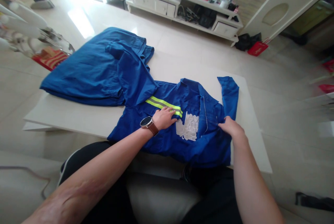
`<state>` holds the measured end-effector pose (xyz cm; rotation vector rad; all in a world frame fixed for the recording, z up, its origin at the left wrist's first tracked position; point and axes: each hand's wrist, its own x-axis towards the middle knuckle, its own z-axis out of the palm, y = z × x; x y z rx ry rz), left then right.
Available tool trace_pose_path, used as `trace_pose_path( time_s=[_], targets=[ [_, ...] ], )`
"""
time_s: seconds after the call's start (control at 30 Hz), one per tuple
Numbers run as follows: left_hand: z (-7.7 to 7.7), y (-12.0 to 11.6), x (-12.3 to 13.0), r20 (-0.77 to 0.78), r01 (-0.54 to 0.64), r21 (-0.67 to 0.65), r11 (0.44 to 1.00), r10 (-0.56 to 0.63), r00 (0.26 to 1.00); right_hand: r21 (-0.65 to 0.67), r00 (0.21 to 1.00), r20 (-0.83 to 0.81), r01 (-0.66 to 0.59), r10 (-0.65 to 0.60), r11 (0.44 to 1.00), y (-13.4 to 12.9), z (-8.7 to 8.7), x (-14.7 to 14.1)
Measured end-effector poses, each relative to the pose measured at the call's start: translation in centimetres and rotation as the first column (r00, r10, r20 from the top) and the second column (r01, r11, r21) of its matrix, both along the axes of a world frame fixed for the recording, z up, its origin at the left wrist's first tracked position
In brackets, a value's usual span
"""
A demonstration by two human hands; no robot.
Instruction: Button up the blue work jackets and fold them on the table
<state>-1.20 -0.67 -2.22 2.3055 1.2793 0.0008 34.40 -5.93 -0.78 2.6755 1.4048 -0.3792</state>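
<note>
A blue work jacket (pixel 161 140) lies spread on a white table, with a yellow-and-grey reflective stripe (pixel 159 102) and a white patch (pixel 191 126) on its front. My left hand (pixel 165 116), below a wristwatch (pixel 146 122), rests on the cloth by the stripe with its fingers stretched out. At the jacket's right side my right hand (pixel 232 127) pinches the fabric, thumb and fingers together. Beyond that hand, a blue sleeve (pixel 229 95) reaches toward the far edge. More blue clothing (pixel 86 70) is piled to the left, partly under a sleeve lying across it.
Bare tabletop (pixel 250 126) shows along the right side of the white table. Past it stands a low white TV cabinet (pixel 153 2) crowded with small items. A red bag (pixel 257 48) sits on the floor. At the left is a blurred white rack (pixel 28 15).
</note>
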Motion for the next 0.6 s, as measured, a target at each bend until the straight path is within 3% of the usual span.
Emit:
trace_pose_path(
  time_s=[0.07,0.17,0.23,0.3,0.37,0.47,0.53,0.6],
  targets=[
    [0.3,0.1,0.1,0.005,0.004,0.008,1.0,-0.004,1.0,0.058,1.0,-0.016,-0.01,0.011,0.998,0.2,0.1,-0.8],
    [0.6,0.4,0.3,0.053,-0.025,0.014,1.0,0.024,0.998,0.181,0.987,-0.076,-0.126,0.142,0.975,1.0,0.4,-3.2],
    [0.3,0.7,0.3,0.167,-0.086,-0.005,0.996,0.086,0.982,0.192,0.97,-0.112,-0.193,0.217,0.962,1.5,0.5,-5.0],
    [-0.4,1.6,0.5,0.345,-0.176,-0.102,0.979,0.201,0.917,0.141,0.96,-0.15,-0.218,0.238,0.966,2.0,0.5,-6.7],
    [-1.2,3.2,1.1,0.47,-0.272,-0.257,0.927,0.366,0.803,0.06,0.952,-0.194,-0.231,0.238,0.971,2.4,0.5,-8.5],
    [-1.7,6.9,3.6,0.5,-0.399,-0.398,0.826,0.56,0.661,0.012,0.936,-0.232,-0.27,0.265,0.963,2.8,0.8,-11.1],
    [-1.5,9.7,6.0,0.442,-0.472,-0.469,0.746,0.661,0.606,0.044,0.916,-0.245,-0.316,0.317,0.948,3.0,1.2,-12.6],
    [-1.3,12.3,8.5,0.396,-0.525,-0.468,0.711,0.7,0.595,0.082,0.896,-0.259,-0.351,0.36,0.933,2.9,1.7,-13.7]
  ],
)
